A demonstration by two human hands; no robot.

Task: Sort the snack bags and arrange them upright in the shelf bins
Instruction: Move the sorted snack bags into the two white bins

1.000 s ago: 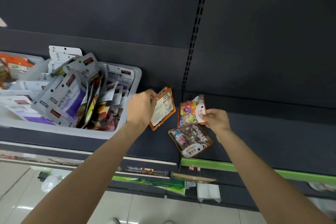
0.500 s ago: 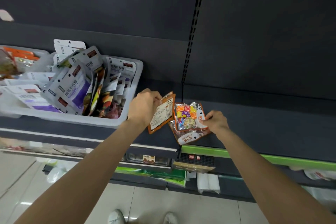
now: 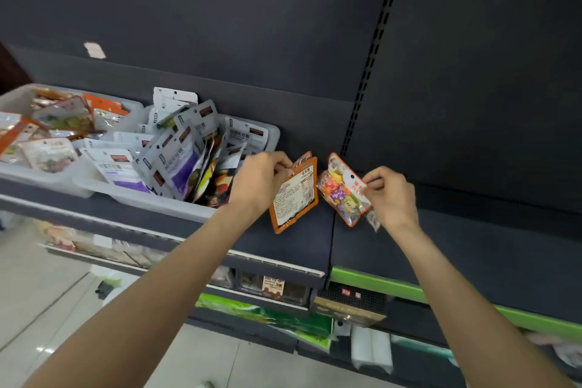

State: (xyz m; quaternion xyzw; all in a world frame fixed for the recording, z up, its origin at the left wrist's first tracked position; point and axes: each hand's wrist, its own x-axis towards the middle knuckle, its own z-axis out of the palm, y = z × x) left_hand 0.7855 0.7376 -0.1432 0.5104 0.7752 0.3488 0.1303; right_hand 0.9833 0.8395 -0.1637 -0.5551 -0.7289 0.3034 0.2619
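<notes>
My left hand [image 3: 259,179] pinches the top of an orange-edged snack bag [image 3: 294,197] with its printed back toward me; a second orange bag edge shows just behind it. My right hand [image 3: 390,195] pinches an orange-edged bag of colourful candy [image 3: 341,192], and the corner of another bag sticks out below that hand. Both hands hover over the dark shelf [image 3: 315,239], right of a white bin [image 3: 151,198] crammed with grey and purple snack bags [image 3: 176,161], some leaning. Another white bin [image 3: 41,176] at the far left holds orange-edged bags [image 3: 59,116].
The dark back panel with a slotted upright [image 3: 368,72] rises behind the shelf. A green-edged shelf [image 3: 409,290] lies lower right, with price tags and more goods on shelves below. Pale tiled floor [image 3: 47,293] shows at lower left.
The view has swung so the bins sit further right. My right hand has gathered the candy bag over the lower bag and lifted both off the shelf; my left hand keeps its bag.
</notes>
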